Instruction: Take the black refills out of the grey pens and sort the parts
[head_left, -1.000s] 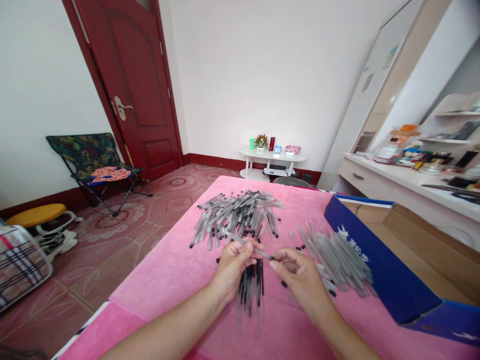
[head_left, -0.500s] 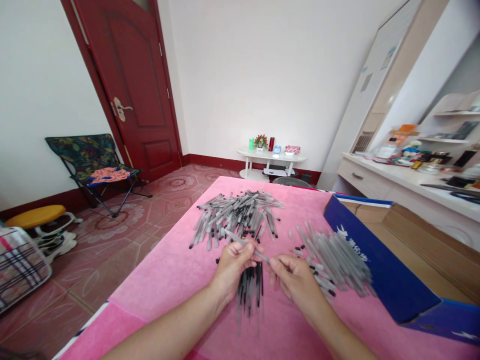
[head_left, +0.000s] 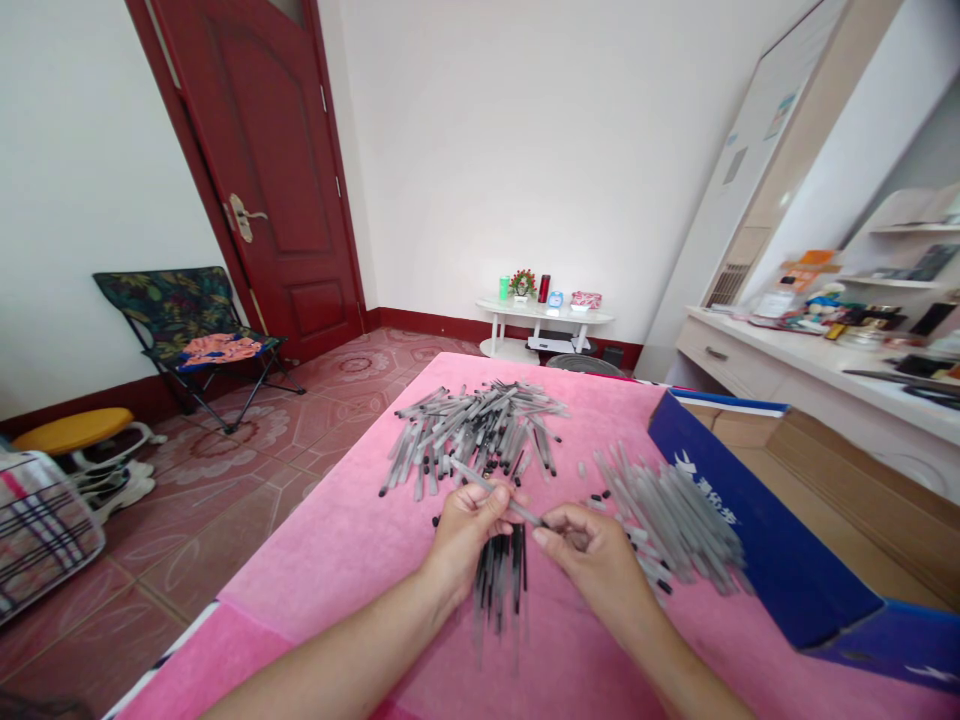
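Note:
A translucent grey pen slants between my two hands. My left hand pinches its middle between thumb and fingers. At the pen's lower right end, where a dark tip shows, my right hand closes its thumb and index finger. Below my hands lies a bundle of thin black refills, partly covered by my left hand. Just beyond is a large loose heap of grey pens with black ends. To the right, a neater pile of grey pen barrels rests beside several small caps.
A blue cardboard box, open at the top, stands at the right of the pink-covered table. Behind it is a white dresser with bottles. A folding chair and a yellow stool stand at the left.
My right thumb has dropped slightly and the fingers have shifted at the pen's end, baring its dark tip. My left hand and the pen stay nearly in place.

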